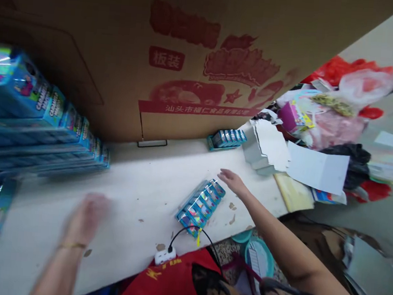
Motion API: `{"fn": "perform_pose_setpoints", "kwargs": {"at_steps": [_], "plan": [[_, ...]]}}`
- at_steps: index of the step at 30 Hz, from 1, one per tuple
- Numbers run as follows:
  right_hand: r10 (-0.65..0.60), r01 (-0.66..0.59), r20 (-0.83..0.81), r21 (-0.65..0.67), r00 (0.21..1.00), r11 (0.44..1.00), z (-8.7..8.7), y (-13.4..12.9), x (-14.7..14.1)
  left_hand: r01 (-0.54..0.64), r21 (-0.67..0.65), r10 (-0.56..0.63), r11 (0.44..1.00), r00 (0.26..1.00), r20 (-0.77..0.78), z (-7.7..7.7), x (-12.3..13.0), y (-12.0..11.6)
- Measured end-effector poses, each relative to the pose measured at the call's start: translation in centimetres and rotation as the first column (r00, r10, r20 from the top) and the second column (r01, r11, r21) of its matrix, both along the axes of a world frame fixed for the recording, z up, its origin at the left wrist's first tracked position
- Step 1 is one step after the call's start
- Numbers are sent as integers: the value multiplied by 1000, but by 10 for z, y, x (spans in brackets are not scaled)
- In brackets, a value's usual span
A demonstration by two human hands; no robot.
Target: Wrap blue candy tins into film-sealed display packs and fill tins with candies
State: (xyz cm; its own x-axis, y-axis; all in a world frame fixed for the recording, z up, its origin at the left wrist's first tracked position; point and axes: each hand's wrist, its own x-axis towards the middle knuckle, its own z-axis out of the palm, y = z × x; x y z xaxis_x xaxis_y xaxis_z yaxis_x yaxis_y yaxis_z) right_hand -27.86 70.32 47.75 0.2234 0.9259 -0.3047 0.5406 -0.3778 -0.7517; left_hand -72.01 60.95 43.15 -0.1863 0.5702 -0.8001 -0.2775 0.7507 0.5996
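Observation:
A pack of blue candy boxes [201, 206], side by side under shiny wrap, lies at a slant on the white table [134, 234]. Just beyond its upper right corner hovers my right hand [233, 182], fingers stretched out and nothing in them. My left hand [89, 216] is off to the left over the table, apart from the pack. Motion smears its fingers, so I cannot make out how they are held. Nearest to that hand are the stacked blue boxes [49, 102] marked "CARAMEL" along the left side.
A big printed cardboard carton [191, 133] walls off the back. Against it sits a small blue display tray [230, 139] beside stacked white card pieces [268, 147]. Plastic bags [352, 101] heap at the right. A white power strip [165, 256] with a black cable lies at the front edge.

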Motion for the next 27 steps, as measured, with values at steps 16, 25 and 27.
{"fn": "perform_pose_setpoints", "kwargs": {"at_steps": [16, 25, 27], "plan": [[215, -253, -229, -150, 949, 956, -18, -17, 62, -235, -10, 232, 972, 951, 204, -12, 247, -86], [271, -334, -277, -213, 922, 918, -31, -1, 73, -423, 149, 368, 894, 881, 298, -3, 267, -86], [327, -383, -265, -198, 907, 902, -26, 2, 55, -432, 194, 379, 881, 888, 260, 1, 245, -81]]}}
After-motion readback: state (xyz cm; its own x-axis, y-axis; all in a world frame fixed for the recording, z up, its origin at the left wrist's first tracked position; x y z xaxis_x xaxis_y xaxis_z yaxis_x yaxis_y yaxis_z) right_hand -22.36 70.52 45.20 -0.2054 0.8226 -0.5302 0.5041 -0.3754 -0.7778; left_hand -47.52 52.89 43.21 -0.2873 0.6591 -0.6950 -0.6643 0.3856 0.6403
